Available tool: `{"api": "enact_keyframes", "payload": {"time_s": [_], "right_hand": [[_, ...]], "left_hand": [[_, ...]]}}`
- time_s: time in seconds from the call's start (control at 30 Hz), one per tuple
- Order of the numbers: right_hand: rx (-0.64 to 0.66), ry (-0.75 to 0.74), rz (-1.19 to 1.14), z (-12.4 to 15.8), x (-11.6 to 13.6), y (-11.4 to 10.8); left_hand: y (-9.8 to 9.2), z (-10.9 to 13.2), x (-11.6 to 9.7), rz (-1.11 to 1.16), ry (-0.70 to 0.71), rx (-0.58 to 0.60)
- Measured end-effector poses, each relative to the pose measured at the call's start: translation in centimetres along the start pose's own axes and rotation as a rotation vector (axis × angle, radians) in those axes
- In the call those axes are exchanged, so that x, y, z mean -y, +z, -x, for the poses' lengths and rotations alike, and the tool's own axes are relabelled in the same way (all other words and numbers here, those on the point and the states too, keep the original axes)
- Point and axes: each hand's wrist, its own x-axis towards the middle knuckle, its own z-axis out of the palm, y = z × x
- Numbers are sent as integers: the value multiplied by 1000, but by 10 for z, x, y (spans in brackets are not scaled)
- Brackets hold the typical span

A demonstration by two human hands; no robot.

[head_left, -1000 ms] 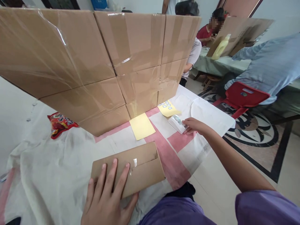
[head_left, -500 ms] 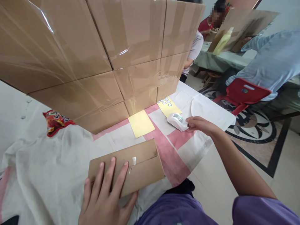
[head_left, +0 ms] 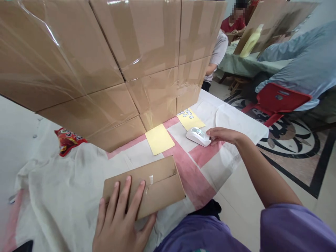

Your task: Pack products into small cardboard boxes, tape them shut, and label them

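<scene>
Resting on the small cardboard box (head_left: 160,189), left hand (head_left: 122,217) splayed loosely, right hand (head_left: 222,135) pinching white device (head_left: 196,135) beyond box's right end, yellow card (head_left: 159,140) behind box.

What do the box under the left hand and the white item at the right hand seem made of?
Box: matte brown cardboard, from its flap seam and folded edges. White item: probably rigid plastic, smooth, perhaps slightly glossy, judging by its curved, moulded-looking shell.
</scene>
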Motion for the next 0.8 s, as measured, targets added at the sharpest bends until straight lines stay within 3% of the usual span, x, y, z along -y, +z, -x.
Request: {"api": "enact_keyframes", "payload": {"time_s": [0.3, 0.43, 0.8], "right_hand": [[60, 9, -109, 5, -1, 1], [84, -58, -135, 7, -7, 1], [43, -151, -12, 14, -4, 9]], "left_hand": [[2, 2, 2, -4, 6, -8], [-1, 1, -1, -2, -1, 12], [-1, -4, 9, -42, 44, 22]]}}
